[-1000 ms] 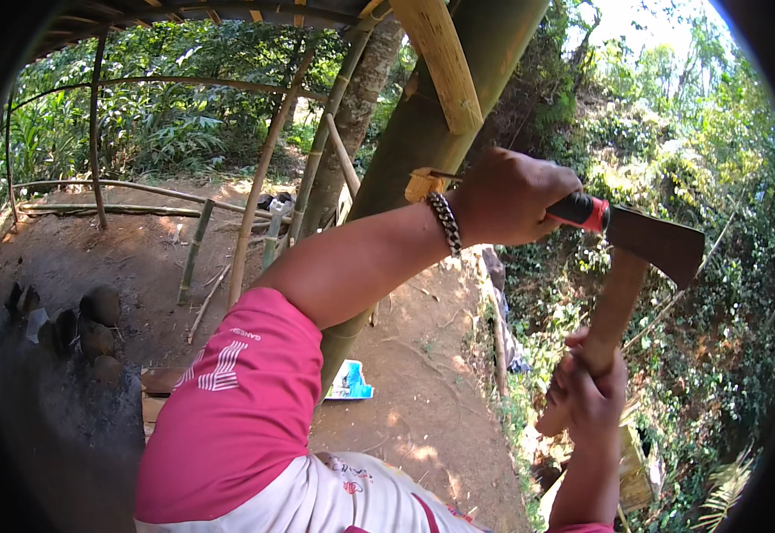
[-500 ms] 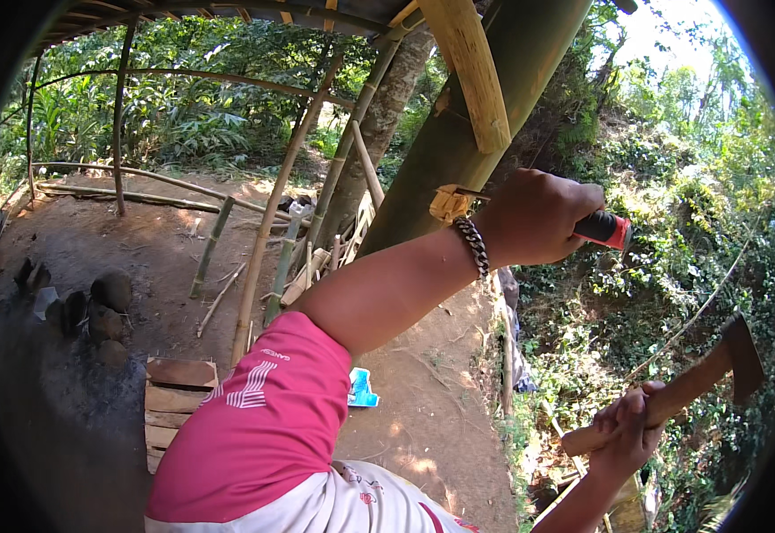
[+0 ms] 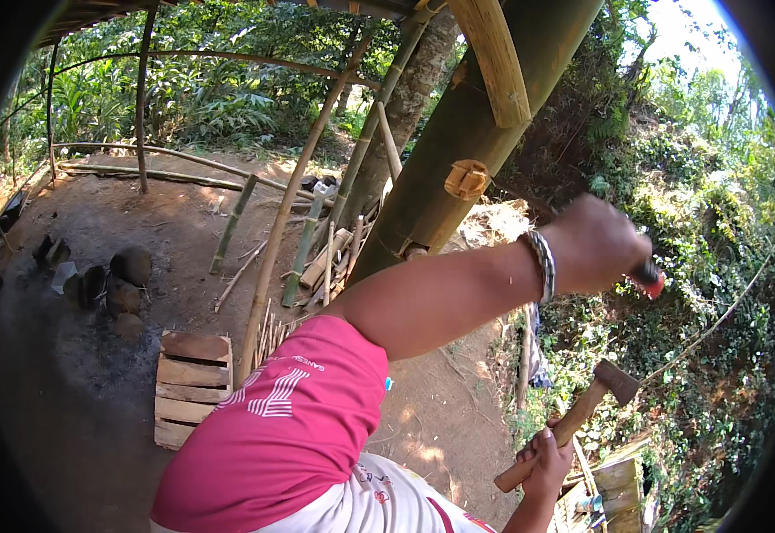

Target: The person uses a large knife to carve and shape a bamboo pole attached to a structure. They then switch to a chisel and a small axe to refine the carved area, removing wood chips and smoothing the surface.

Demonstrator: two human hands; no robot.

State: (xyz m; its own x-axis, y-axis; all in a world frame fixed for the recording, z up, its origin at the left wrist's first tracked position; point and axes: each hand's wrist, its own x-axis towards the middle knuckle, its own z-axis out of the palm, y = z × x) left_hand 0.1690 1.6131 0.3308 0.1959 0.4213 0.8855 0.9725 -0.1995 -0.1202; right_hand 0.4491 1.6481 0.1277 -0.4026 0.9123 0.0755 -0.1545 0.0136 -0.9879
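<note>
My left hand, blurred, reaches across on a bare forearm with a bracelet and grips a chisel by its black and red handle. Its thin shaft points at a pale cut patch on a thick green bamboo post. Whether the tip touches the patch I cannot tell. Lower right, my right hand is closed around the wooden handle of a hatchet, head up, below the left hand. Above the patch, a peeled wooden beam meets the post.
Left on the dirt ground are a slatted wooden crate and dark stones. Bamboo poles and cut sticks stand behind the forearm. A leafy slope drops off at right, with wooden boards low down.
My left hand has moved right and down with the chisel, uncovering more of the cut patch. The hatchet in my right hand has swung left and lower, and its head has turned.
</note>
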